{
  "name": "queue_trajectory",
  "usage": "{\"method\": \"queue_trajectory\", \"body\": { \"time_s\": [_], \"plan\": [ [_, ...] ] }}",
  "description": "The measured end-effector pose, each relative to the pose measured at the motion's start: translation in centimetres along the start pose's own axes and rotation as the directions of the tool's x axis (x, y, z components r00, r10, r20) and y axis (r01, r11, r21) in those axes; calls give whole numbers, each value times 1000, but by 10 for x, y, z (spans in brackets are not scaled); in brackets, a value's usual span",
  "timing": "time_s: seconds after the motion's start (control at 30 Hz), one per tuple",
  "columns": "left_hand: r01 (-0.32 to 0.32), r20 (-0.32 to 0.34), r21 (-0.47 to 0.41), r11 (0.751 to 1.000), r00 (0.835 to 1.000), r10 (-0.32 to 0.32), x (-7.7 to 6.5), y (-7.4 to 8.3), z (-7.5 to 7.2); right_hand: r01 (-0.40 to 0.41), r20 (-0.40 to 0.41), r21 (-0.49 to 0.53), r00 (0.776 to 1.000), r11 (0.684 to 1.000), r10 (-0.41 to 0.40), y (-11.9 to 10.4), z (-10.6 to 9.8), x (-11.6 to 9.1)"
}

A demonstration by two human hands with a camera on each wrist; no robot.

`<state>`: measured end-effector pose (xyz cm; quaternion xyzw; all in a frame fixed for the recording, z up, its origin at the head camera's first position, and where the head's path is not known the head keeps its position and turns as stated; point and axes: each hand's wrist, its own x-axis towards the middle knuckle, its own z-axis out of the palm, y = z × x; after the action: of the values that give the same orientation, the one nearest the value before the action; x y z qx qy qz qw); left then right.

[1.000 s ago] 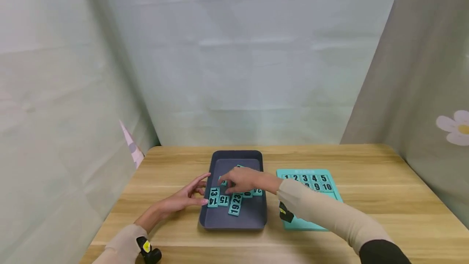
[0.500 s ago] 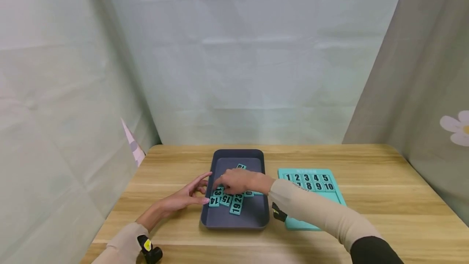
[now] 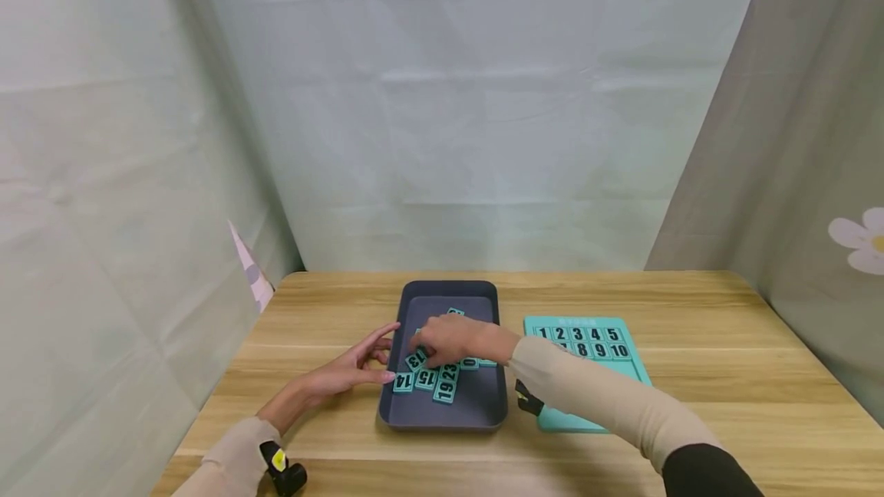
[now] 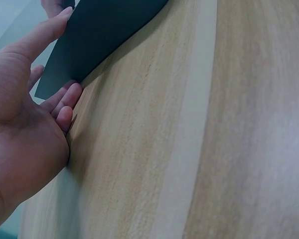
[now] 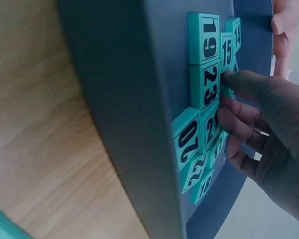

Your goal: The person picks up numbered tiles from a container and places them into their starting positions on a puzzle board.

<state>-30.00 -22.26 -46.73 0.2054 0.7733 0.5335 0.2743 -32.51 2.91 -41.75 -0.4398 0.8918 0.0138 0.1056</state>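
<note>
My left hand (image 3: 341,374) rests, fingers relaxed, against the tray (image 3: 476,409). Inside, my right hand (image 3: 449,337), fingers bent, is among the number tiles (image 5: 208,38) (whether it pinches one, I can't tell); packed this close, dragging one could shove tile 15 (image 5: 226,52) askew.

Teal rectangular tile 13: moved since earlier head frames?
Yes: the teal rectangular tile 13 shifted right, away from the left wall of the dark grey rectangular tray, and turned askew.
</note>
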Motion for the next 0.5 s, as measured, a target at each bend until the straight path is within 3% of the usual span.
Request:
{"method": "queue_trajectory", "body": {
  "time_s": [0.27,0.5],
  "plan": [
    [0,-11,-9,1000,1000,0,1,-1,1,14,-38,52,999,999,-12,3,-9,-19],
    [20,-21,-8,1000,1000,-20,2,0,2,17,-104,91,995,996,-7,8,-15,-49]
  ]
}}
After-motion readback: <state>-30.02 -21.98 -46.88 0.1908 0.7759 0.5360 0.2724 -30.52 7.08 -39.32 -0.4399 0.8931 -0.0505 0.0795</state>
